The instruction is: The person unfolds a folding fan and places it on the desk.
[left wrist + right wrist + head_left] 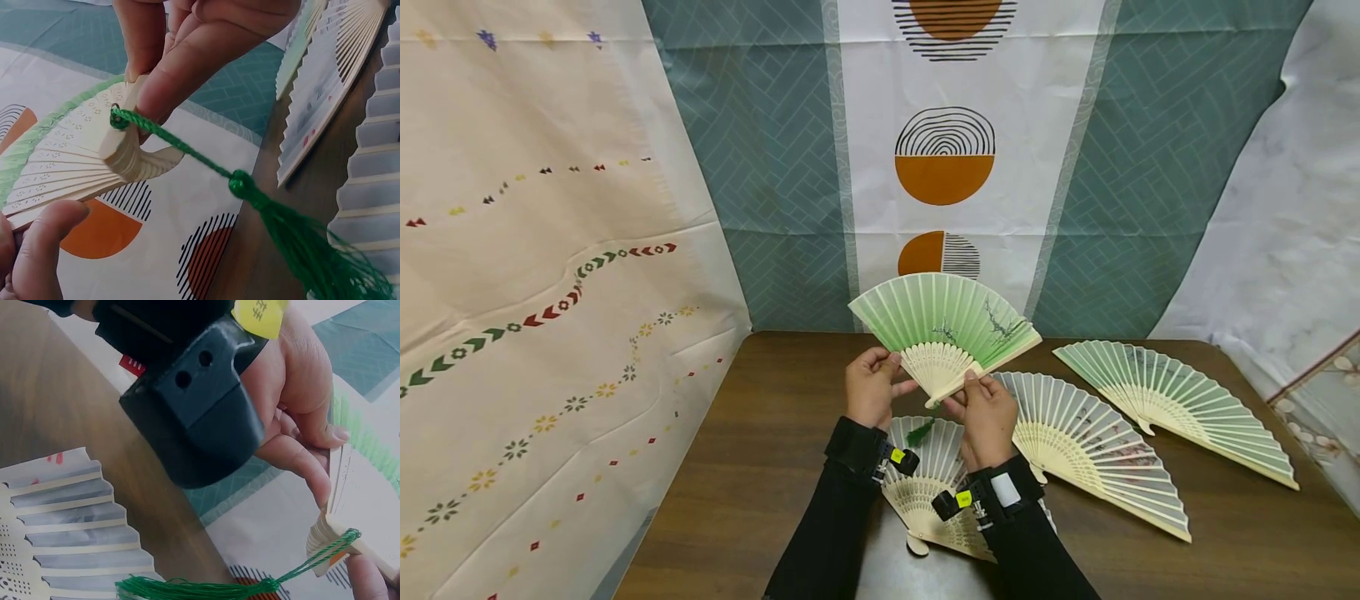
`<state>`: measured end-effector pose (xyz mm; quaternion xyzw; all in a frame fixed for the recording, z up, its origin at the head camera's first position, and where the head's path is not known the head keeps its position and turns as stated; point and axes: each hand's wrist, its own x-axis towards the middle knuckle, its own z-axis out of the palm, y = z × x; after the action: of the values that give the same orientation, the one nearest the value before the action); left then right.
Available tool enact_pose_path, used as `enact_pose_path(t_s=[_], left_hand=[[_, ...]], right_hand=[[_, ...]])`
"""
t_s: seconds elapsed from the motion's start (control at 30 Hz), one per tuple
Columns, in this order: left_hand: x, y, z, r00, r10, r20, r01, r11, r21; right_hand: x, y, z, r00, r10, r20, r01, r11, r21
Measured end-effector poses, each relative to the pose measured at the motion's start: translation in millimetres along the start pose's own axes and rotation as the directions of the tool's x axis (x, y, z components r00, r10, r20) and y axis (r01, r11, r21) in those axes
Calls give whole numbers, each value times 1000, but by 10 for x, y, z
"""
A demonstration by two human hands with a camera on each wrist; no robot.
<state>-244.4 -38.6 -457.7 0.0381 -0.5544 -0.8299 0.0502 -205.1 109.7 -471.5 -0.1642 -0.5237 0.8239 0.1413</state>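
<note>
Both hands hold up a spread green folding fan [936, 308] with dark printed branches and pale pierced ribs. The left hand [871, 390] pinches its left edge, thumb and finger on the outer ribs. At the other edge, the right hand [990, 423] pinches the outer rib, thumb in front. From the pivot hangs a green tassel [256, 200] on a cord. Beneath the hands a white-grey fan [917, 492] lies spread on the table, partly hidden by the right forearm. In the right wrist view, the left wrist's black camera [194, 406] covers much of the middle.
On the brown table [752, 433], a grey-white fan [1090, 442] with reddish prints lies spread to the right. A pale green fan [1180, 400] lies farther right. Behind the table hangs a patterned curtain [775, 167], with a cream cloth [550, 292] on the left.
</note>
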Motion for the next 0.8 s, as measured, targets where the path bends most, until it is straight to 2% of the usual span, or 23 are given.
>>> enact_pose_path(t_s=[0.43, 0.8], left_hand=[[-4, -40, 76, 1000, 5, -26, -9, 986, -165], [8, -88, 107, 999, -6, -34, -2, 975, -221]], right_hand=[[12, -52, -17, 999, -14, -46, 18, 997, 74], [33, -55, -28, 998, -21, -67, 29, 992, 126]])
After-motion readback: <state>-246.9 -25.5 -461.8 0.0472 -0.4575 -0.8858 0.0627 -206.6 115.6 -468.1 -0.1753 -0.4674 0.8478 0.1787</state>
